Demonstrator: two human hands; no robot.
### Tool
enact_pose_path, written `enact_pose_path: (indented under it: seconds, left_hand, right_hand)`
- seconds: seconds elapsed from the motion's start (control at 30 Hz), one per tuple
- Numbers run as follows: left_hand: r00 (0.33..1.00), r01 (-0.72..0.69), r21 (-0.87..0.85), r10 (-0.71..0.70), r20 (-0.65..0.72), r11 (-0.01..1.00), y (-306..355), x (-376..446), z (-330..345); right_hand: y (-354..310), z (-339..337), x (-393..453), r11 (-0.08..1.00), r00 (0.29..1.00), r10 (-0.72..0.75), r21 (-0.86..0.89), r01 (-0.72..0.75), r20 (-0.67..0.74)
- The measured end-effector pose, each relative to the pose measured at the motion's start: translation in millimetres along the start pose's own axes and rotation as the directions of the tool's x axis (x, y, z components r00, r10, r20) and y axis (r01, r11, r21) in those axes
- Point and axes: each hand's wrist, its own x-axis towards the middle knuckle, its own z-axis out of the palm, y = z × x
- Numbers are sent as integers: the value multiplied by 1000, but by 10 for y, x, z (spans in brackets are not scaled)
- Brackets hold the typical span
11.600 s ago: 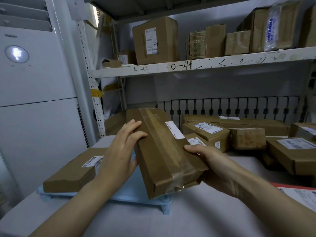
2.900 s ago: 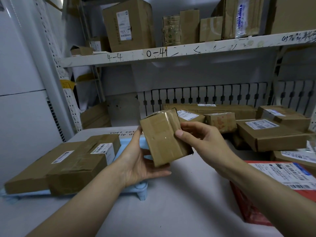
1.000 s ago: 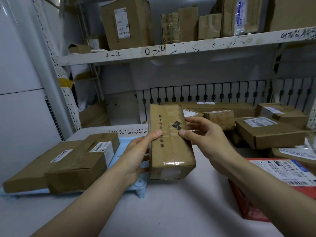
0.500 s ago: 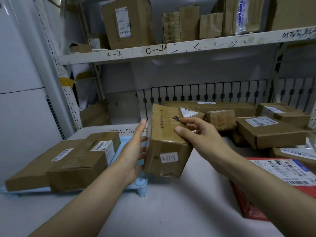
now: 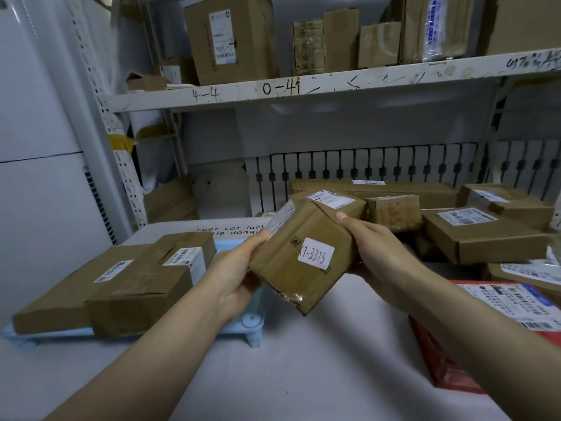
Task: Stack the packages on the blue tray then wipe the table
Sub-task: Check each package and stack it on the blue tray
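Observation:
Both hands hold a small brown cardboard box (image 5: pixel 299 262) in the air above the table, tilted, with a white sticker reading K1-3315 facing me. My left hand (image 5: pixel 235 271) grips its left side; my right hand (image 5: pixel 375 253) grips its right side. The light blue tray (image 5: pixel 239 325) stands on the table at the left, just below my left hand. Two packages lie on it: a flat wide box (image 5: pixel 76 291) and a longer taped box (image 5: pixel 145 287) resting over it.
Several labelled cardboard packages (image 5: pixel 473 232) are piled at the back right of the grey table (image 5: pixel 288 375). A red parcel (image 5: pixel 491 326) with a shipping label lies at the right edge. A white shelf (image 5: pixel 303 86) of boxes hangs overhead; a white cabinet stands left.
The box has been turned in my hands, so the K1-3315 sticker now faces me. My left hand has gone from resting flat against its side to gripping it.

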Motion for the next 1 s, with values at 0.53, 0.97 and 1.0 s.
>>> enact_pose_path:
  seconds: [0.53, 0.97, 1.0]
  left_hand:
    - [983, -165, 62, 158, 96, 984, -70, 25, 73]
    - [983, -185, 3, 185, 23, 983, 27, -2, 30]
    - [984, -178, 1, 178, 35, 984, 24, 7, 9]
  right_hand:
    - [90, -67, -5, 981, 983, 155, -136, -141, 94]
    - [156, -187, 26, 871, 988, -59, -477, 119, 139]
    - [158, -206, 36, 825, 988, -81, -549, 139, 128]
